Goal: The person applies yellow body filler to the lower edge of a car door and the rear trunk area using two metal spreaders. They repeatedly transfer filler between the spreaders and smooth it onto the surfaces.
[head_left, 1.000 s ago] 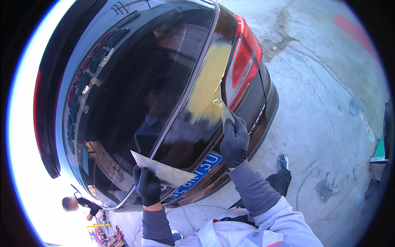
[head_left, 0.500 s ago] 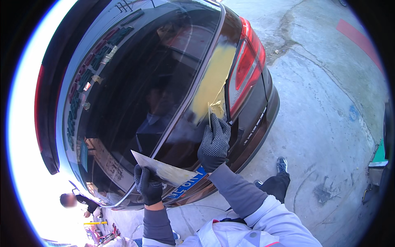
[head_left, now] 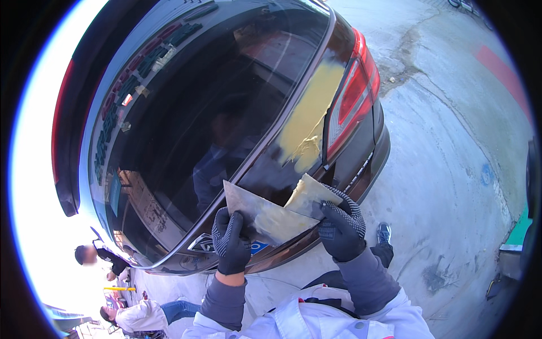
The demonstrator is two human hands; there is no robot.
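Observation:
My gloved left hand [head_left: 230, 240] pinches a flat grey plate [head_left: 262, 214] smeared with pale yellow filler. A putty spreader [head_left: 311, 198] with yellow filler on its face is gripped in my gloved right hand [head_left: 343, 223]. The spreader's lower edge meets the plate's right part; whether it presses on it I cannot tell. Beyond both hands, yellow filler [head_left: 316, 104] coats the car's rear panel between the rear window [head_left: 226, 85] and the red tail light [head_left: 355, 85]. A thicker, ragged ridge of filler [head_left: 307, 148] stands at the coat's lower end.
The dark car's bumper [head_left: 378, 158] curves around on the right, over a concrete floor [head_left: 440, 158]. One person [head_left: 110, 263] in dark clothing and another person [head_left: 141, 315] in a light top are at the lower left. A green and grey object [head_left: 515, 231] stands at the right edge.
My right hand has drawn the spreader off the panel, down to the plate. My left hand and the plate have shifted right. The view has moved, and the person in the light top shows more fully.

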